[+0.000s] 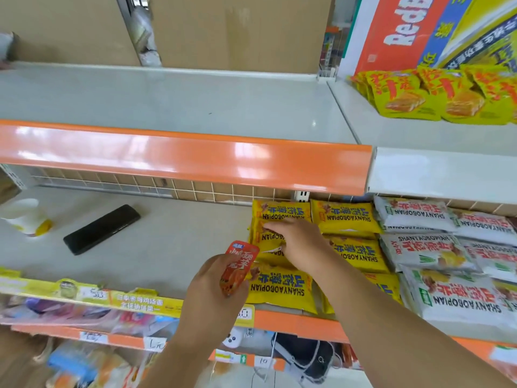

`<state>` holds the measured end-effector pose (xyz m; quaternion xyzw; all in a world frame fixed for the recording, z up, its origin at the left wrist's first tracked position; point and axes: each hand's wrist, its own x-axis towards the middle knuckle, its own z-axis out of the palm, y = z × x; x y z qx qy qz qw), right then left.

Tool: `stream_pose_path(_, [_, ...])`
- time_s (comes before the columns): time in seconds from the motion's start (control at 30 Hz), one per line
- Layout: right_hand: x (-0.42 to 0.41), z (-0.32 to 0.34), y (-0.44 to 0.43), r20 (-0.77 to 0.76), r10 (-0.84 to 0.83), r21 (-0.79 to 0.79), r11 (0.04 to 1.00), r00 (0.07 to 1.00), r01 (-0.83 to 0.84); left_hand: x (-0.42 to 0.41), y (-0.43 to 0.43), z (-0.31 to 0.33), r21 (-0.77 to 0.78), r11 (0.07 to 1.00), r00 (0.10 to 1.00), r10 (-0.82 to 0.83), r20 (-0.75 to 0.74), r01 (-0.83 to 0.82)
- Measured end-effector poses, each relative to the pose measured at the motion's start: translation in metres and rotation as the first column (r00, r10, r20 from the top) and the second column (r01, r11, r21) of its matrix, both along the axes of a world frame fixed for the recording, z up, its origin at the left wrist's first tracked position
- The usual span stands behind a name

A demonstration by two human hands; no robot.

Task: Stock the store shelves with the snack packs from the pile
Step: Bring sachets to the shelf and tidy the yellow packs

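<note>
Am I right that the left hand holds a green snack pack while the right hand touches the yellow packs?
Not quite: in the head view the left hand holds a red snack pack; the right hand does touch the yellow packs.

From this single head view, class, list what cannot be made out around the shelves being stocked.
All in the head view:
The pile of packs lies outside the frame.
The right hand covers part of a yellow pack; grip or press, unclear.
The left hand hides the lower part of the red pack.
The white object is cut off by the left edge.
The handwritten price labels are too blurred to read.
</note>
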<state>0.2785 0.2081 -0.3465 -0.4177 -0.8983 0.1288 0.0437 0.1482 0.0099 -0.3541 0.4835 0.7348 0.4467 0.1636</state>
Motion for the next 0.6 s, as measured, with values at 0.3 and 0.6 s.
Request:
stream_pose_path(0.3, [0.002, -0.007, -0.007, 0.132, 0.034, 0.038, 0.999, 0.991, -0.039, -0.01, -0.001, -0.005, -0.009, 1.0, 1.0, -0.021, 0.014, 0.021])
stream_pose_path(0.6, [0.009, -0.011, -0.011, 0.225, 0.077, 0.052, 0.994, 0.971, -0.091, -0.006, -0.002, -0.01, -0.025, 0.999, 1.0, -0.03, 0.005, 0.031])
